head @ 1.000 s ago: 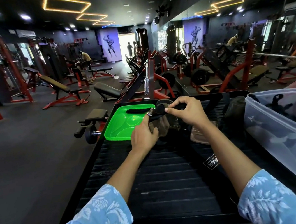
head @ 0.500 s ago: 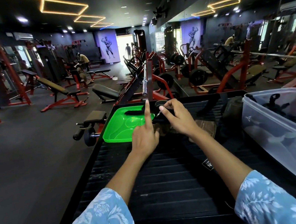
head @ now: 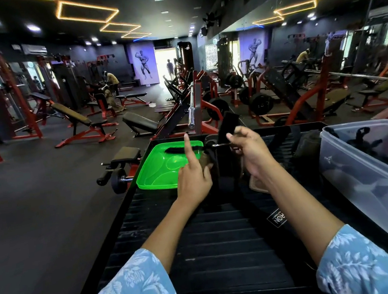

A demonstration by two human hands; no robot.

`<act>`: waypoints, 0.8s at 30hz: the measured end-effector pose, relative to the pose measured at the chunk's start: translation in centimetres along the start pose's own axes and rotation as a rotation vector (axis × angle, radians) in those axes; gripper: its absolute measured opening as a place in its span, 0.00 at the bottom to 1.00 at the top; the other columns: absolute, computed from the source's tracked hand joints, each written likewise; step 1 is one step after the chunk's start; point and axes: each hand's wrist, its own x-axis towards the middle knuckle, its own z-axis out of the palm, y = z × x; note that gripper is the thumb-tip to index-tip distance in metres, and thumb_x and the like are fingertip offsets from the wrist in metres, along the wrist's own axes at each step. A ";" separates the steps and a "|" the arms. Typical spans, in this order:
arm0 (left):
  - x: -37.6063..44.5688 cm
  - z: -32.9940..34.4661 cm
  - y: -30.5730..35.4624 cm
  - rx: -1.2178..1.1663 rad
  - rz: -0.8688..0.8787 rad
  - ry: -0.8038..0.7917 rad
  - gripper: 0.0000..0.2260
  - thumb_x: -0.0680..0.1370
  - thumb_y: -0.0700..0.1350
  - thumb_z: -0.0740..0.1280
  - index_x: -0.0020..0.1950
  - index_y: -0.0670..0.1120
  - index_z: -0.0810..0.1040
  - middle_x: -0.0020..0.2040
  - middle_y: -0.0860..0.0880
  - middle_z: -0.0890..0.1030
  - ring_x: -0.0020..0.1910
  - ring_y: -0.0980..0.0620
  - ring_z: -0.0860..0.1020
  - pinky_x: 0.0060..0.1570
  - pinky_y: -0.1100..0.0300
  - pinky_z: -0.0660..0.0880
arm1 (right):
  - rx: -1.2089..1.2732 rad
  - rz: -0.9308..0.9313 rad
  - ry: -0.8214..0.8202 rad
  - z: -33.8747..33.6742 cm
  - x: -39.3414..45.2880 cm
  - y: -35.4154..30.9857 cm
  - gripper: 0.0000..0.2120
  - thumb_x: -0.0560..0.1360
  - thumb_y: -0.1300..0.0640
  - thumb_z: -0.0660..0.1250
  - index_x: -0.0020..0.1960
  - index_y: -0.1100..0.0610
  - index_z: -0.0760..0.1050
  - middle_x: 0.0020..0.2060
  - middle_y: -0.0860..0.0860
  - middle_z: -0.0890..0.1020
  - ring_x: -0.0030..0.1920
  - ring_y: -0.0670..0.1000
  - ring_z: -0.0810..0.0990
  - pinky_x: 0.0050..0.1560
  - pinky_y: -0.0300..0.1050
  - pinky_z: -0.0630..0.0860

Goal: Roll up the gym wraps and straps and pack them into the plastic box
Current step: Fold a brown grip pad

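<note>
- Strap: black webbing with a metal ring at one end, held up between both hands above the ribbed black platform; its free flap stands up just beyond the right hand's fingertips.
- Right hand: fingers curled, pinching the strap at the metal ring.
- Left hand: index finger straight and pointing up, remaining fingers curled round a tan-and-black part of the strap hanging below.
- Judgement: rolling is just starting. To do it well, keep the webbing flat and taut, start the coil at the ring end, wind tightly with edges lined up.
- Plastic box: translucent, to the right of the right hand, already holding dark straps.
- Green lid: just beyond the left hand, a black strip lying in it.
- More dark gear lies between the right hand and the box; details unclear.
</note>
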 end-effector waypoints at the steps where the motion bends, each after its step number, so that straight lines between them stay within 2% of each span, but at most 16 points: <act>1: 0.2 0.1 -0.2 -0.030 -0.061 -0.012 0.33 0.76 0.37 0.62 0.76 0.46 0.50 0.43 0.39 0.80 0.42 0.39 0.78 0.46 0.50 0.71 | -0.016 -0.060 0.000 0.1 -0.1 -0.1 0.12 0.75 0.69 0.63 0.38 0.54 0.71 0.29 0.44 0.77 0.32 0.43 0.75 0.39 0.37 0.72; 2: 0.5 0.2 -0.3 -0.038 -0.094 -0.026 0.25 0.76 0.36 0.61 0.72 0.45 0.62 0.44 0.38 0.80 0.45 0.38 0.78 0.46 0.50 0.70 | -0.051 -0.121 -0.005 0.1 -0.2 -0.2 0.12 0.75 0.70 0.62 0.41 0.54 0.72 0.32 0.44 0.79 0.36 0.43 0.77 0.43 0.37 0.74; 3: 0.7 0.3 -0.5 -0.046 -0.124 -0.032 0.16 0.75 0.36 0.61 0.63 0.41 0.70 0.45 0.37 0.80 0.47 0.37 0.77 0.45 0.50 0.70 | -0.102 -0.181 -0.007 0.2 -0.3 -0.3 0.12 0.75 0.71 0.63 0.43 0.53 0.73 0.37 0.47 0.80 0.41 0.45 0.79 0.48 0.39 0.75; 4: 0.8 0.4 -0.7 -0.055 -0.170 -0.033 0.09 0.75 0.36 0.61 0.55 0.39 0.73 0.45 0.36 0.80 0.47 0.36 0.77 0.45 0.51 0.69 | -0.162 -0.240 0.001 0.2 -0.3 -0.2 0.14 0.74 0.72 0.63 0.43 0.53 0.73 0.41 0.48 0.80 0.45 0.47 0.79 0.52 0.43 0.75; 6: 1.0 0.3 -1.1 -0.095 -0.298 -0.034 0.05 0.75 0.38 0.63 0.49 0.39 0.75 0.47 0.37 0.80 0.49 0.37 0.77 0.45 0.52 0.70 | -0.303 -0.396 0.010 0.2 -0.2 -0.2 0.14 0.72 0.72 0.64 0.43 0.53 0.73 0.45 0.50 0.78 0.51 0.52 0.78 0.58 0.50 0.74; 8: 1.3 0.3 -1.5 -0.130 -0.437 -0.049 0.07 0.76 0.41 0.64 0.49 0.40 0.77 0.50 0.38 0.81 0.52 0.38 0.77 0.47 0.54 0.71 | -0.436 -0.547 -0.020 0.5 -0.5 -0.1 0.11 0.71 0.71 0.65 0.44 0.56 0.76 0.45 0.48 0.80 0.55 0.56 0.79 0.60 0.54 0.73; 12: 1.9 0.0 -2.7 -0.218 -0.602 -0.069 0.10 0.76 0.45 0.65 0.51 0.41 0.81 0.51 0.38 0.81 0.53 0.39 0.77 0.49 0.54 0.73 | -0.537 -0.668 -0.109 1.9 -2.0 -0.3 0.17 0.68 0.76 0.61 0.44 0.55 0.75 0.45 0.52 0.83 0.51 0.50 0.81 0.56 0.49 0.77; 15: 2.0 -0.1 -3.2 -0.302 -0.719 -0.047 0.13 0.75 0.47 0.65 0.50 0.39 0.82 0.49 0.38 0.82 0.49 0.41 0.79 0.44 0.56 0.73 | -0.588 -0.720 -0.154 2.7 -2.7 -0.4 0.14 0.66 0.74 0.59 0.46 0.62 0.76 0.43 0.50 0.82 0.48 0.47 0.81 0.53 0.47 0.78; 17: 1.8 -0.2 -3.2 -0.357 -0.783 -0.044 0.14 0.75 0.48 0.65 0.48 0.36 0.80 0.48 0.38 0.81 0.43 0.42 0.78 0.37 0.58 0.70 | -0.568 -0.735 -0.157 2.9 -3.0 -0.7 0.10 0.67 0.71 0.59 0.45 0.63 0.74 0.40 0.45 0.79 0.45 0.44 0.79 0.49 0.42 0.77; 20: 1.4 -0.3 -3.1 -0.440 -0.824 -0.053 0.18 0.70 0.49 0.67 0.47 0.34 0.79 0.45 0.39 0.80 0.44 0.42 0.79 0.37 0.55 0.72 | -0.557 -0.756 -0.153 3.4 -3.5 -0.7 0.03 0.72 0.67 0.61 0.46 0.63 0.70 0.34 0.41 0.73 0.35 0.39 0.74 0.38 0.35 0.71; 22: 1.6 0.5 -4.0 -0.502 -0.857 -0.048 0.24 0.62 0.51 0.63 0.47 0.34 0.79 0.46 0.37 0.82 0.45 0.40 0.81 0.42 0.50 0.79 | -0.536 -0.742 -0.144 3.6 -3.6 -0.4 0.05 0.73 0.64 0.62 0.49 0.63 0.71 0.34 0.42 0.73 0.34 0.42 0.74 0.38 0.38 0.70; 24: 2.2 1.7 -5.6 -0.542 -0.880 -0.041 0.24 0.62 0.53 0.63 0.47 0.35 0.79 0.45 0.38 0.82 0.43 0.40 0.81 0.44 0.45 0.81 | -0.449 -0.676 -0.147 3.8 -3.4 -0.3 0.08 0.73 0.64 0.62 0.52 0.63 0.71 0.38 0.46 0.76 0.38 0.48 0.77 0.43 0.45 0.74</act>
